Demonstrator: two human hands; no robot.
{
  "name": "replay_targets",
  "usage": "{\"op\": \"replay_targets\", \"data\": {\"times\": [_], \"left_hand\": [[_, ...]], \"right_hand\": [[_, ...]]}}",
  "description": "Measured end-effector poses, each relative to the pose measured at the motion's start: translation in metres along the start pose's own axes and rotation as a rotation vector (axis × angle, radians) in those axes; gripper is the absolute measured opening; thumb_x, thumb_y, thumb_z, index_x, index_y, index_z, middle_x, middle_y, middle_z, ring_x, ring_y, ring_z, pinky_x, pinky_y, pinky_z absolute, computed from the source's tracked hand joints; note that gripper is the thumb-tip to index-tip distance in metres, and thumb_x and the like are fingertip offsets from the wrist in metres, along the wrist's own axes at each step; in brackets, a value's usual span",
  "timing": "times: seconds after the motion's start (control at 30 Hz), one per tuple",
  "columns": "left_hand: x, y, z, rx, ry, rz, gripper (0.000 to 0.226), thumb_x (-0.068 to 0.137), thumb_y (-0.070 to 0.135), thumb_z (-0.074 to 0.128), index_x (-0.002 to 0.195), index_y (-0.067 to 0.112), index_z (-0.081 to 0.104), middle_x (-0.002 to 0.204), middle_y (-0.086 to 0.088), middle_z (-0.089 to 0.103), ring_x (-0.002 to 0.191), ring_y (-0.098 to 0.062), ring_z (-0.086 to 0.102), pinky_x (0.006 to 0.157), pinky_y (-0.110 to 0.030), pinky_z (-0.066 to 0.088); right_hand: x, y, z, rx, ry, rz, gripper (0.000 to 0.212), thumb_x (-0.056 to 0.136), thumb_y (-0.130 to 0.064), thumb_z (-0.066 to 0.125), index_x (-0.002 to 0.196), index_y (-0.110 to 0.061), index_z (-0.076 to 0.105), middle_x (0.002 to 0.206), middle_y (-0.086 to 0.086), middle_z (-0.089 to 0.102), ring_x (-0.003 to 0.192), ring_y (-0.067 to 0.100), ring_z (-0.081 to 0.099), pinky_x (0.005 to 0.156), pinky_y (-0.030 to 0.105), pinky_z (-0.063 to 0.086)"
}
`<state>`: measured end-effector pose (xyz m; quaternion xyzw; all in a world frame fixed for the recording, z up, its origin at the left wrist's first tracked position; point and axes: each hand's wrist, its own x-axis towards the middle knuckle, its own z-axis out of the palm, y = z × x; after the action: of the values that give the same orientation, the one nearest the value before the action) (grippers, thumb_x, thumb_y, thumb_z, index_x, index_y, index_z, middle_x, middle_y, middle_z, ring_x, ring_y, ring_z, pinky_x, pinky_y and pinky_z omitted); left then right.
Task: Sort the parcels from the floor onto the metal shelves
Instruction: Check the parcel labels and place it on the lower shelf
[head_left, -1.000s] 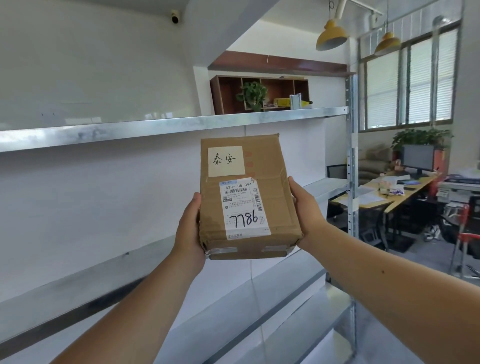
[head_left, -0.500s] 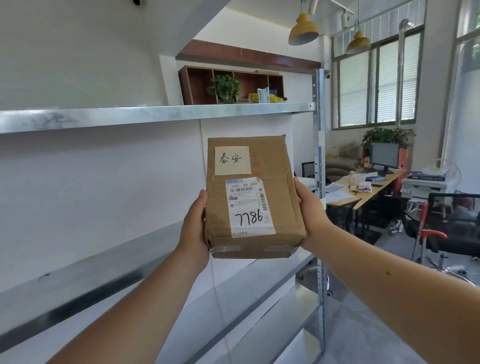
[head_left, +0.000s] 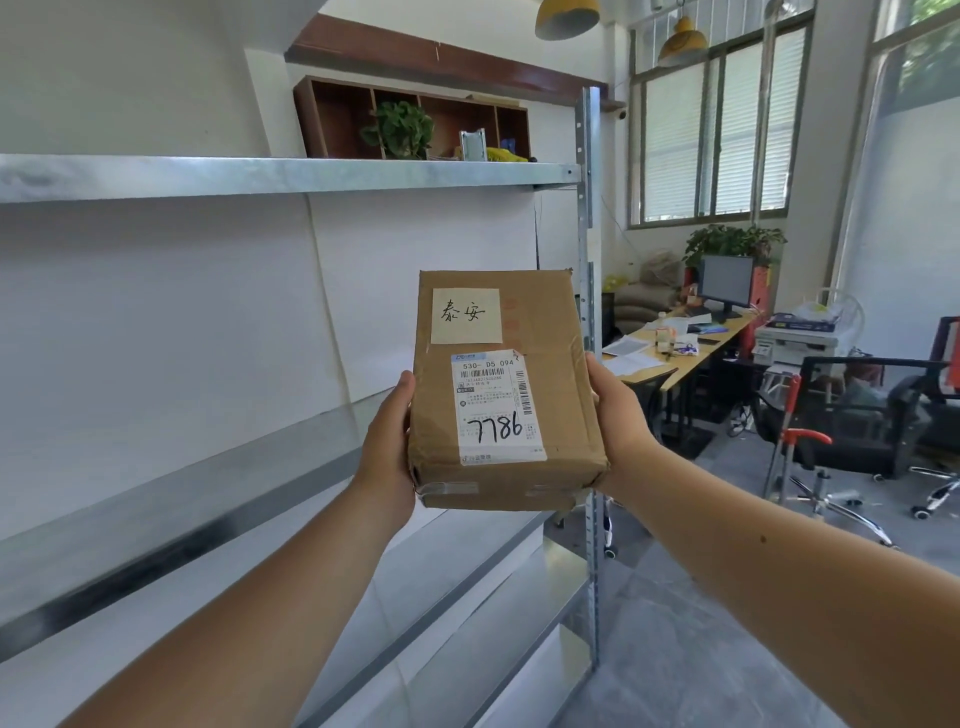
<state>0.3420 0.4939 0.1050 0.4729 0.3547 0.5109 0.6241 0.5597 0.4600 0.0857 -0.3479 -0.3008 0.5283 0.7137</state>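
Note:
I hold a brown cardboard parcel (head_left: 556, 395) up in front of me, face toward the camera. It carries a pale handwritten note and a white shipping label marked 7786. My left hand (head_left: 387, 447) grips its left edge and my right hand (head_left: 615, 415) grips its right edge. The metal shelves (head_left: 291, 176) stretch along the white wall on my left, with one tier above the parcel and more tiers (head_left: 171, 514) below it. The parcel hangs in the air near the rack's right end post (head_left: 588, 291), touching no shelf.
A dark wall cabinet (head_left: 415, 119) with a plant sits high behind the rack. To the right are a desk (head_left: 675, 348) with a monitor, a printer (head_left: 800, 338), black office chairs (head_left: 852, 415) and grey floor (head_left: 675, 623).
My view has swung to the right, so the rack's end post and the office now sit nearer the middle. The parcel stays held in both hands, slightly lower in view.

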Motion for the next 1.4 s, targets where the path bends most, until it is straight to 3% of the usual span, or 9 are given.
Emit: {"op": "replay_targets", "data": {"times": [0.17, 0.33, 0.63, 0.73, 0.83, 0.93, 1.07, 1.27, 1.4], "left_hand": [[0.022, -0.017, 0.014, 0.030, -0.037, -0.022, 0.048, 0.103, 0.062, 0.047, 0.126, 0.033, 0.077, 0.122, -0.002, 0.080, 0.117, -0.029, 0.075, 0.100, -0.047, 0.058], [0.044, -0.034, 0.031, 0.037, -0.073, -0.069, 0.048, 0.104, 0.062, 0.046, 0.125, 0.033, 0.077, 0.120, -0.001, 0.081, 0.115, -0.027, 0.075, 0.097, -0.045, 0.058], [0.097, -0.074, 0.055, 0.048, -0.164, -0.165, 0.055, 0.101, 0.069, 0.043, 0.132, 0.034, 0.073, 0.123, 0.000, 0.080, 0.114, -0.025, 0.076, 0.087, -0.041, 0.058], [0.119, -0.085, 0.062, 0.060, -0.181, -0.167, 0.054, 0.100, 0.068, 0.045, 0.131, 0.034, 0.074, 0.122, -0.001, 0.080, 0.114, -0.026, 0.076, 0.089, -0.042, 0.058], [0.146, -0.098, 0.067, 0.074, -0.178, -0.170, 0.055, 0.098, 0.068, 0.050, 0.133, 0.032, 0.072, 0.125, -0.002, 0.079, 0.117, -0.027, 0.074, 0.093, -0.044, 0.058], [0.172, -0.111, 0.070, 0.095, -0.194, -0.185, 0.052, 0.101, 0.065, 0.049, 0.130, 0.031, 0.074, 0.124, -0.002, 0.080, 0.116, -0.026, 0.075, 0.095, -0.044, 0.058], [0.201, -0.127, 0.075, 0.188, -0.260, -0.205, 0.051, 0.105, 0.064, 0.041, 0.122, 0.034, 0.078, 0.121, 0.001, 0.081, 0.119, -0.024, 0.073, 0.106, -0.046, 0.054], [0.231, -0.159, 0.075, 0.330, -0.303, -0.248, 0.052, 0.103, 0.068, 0.039, 0.123, 0.038, 0.077, 0.120, 0.004, 0.081, 0.117, -0.022, 0.073, 0.098, -0.042, 0.056], [0.242, -0.178, 0.072, 0.462, -0.222, -0.219, 0.051, 0.104, 0.064, 0.044, 0.108, 0.027, 0.078, 0.108, 0.000, 0.081, 0.106, -0.024, 0.074, 0.095, -0.043, 0.058]], "right_hand": [[0.009, -0.002, -0.022, 0.017, 0.081, -0.015, 0.054, 0.098, -0.055, 0.063, 0.128, -0.011, 0.076, 0.133, 0.018, 0.074, 0.123, 0.043, 0.071, 0.106, 0.057, 0.057], [0.024, -0.001, -0.051, 0.047, 0.113, -0.015, 0.037, 0.098, -0.051, 0.066, 0.081, -0.020, 0.077, 0.088, 0.004, 0.076, 0.077, 0.026, 0.074, 0.072, 0.038, 0.058], [0.061, 0.004, -0.091, 0.044, 0.208, 0.044, 0.056, 0.096, -0.060, 0.062, 0.119, -0.010, 0.076, 0.121, 0.014, 0.073, 0.107, 0.035, 0.070, 0.102, 0.049, 0.055], [0.083, 0.008, -0.110, 0.059, 0.266, 0.050, 0.052, 0.099, -0.058, 0.061, 0.083, -0.010, 0.074, 0.089, 0.005, 0.075, 0.081, 0.026, 0.072, 0.082, 0.036, 0.058], [0.102, 0.012, -0.125, 0.054, 0.299, 0.080, 0.054, 0.102, -0.057, 0.057, 0.092, -0.009, 0.079, 0.094, 0.007, 0.079, 0.086, 0.028, 0.076, 0.076, 0.033, 0.060], [0.115, 0.014, -0.132, 0.098, 0.288, 0.078, 0.063, 0.109, -0.050, 0.047, 0.064, -0.017, 0.076, 0.060, 0.000, 0.074, 0.053, 0.017, 0.073, 0.048, 0.024, 0.056], [0.135, 0.026, -0.149, 0.118, 0.357, 0.026, 0.051, 0.102, -0.056, 0.056, 0.108, -0.012, 0.080, 0.104, 0.011, 0.083, 0.092, 0.033, 0.081, 0.075, 0.041, 0.063], [0.142, 0.061, -0.177, 0.204, 0.460, 0.029, 0.061, 0.104, -0.050, 0.058, 0.052, -0.019, 0.070, 0.059, -0.003, 0.068, 0.058, 0.017, 0.071, 0.066, 0.036, 0.057], [0.150, 0.083, -0.183, 0.219, 0.529, 0.040, 0.040, 0.098, -0.053, 0.063, 0.081, -0.018, 0.074, 0.095, 0.009, 0.074, 0.101, 0.036, 0.071, 0.104, 0.054, 0.057]]}}
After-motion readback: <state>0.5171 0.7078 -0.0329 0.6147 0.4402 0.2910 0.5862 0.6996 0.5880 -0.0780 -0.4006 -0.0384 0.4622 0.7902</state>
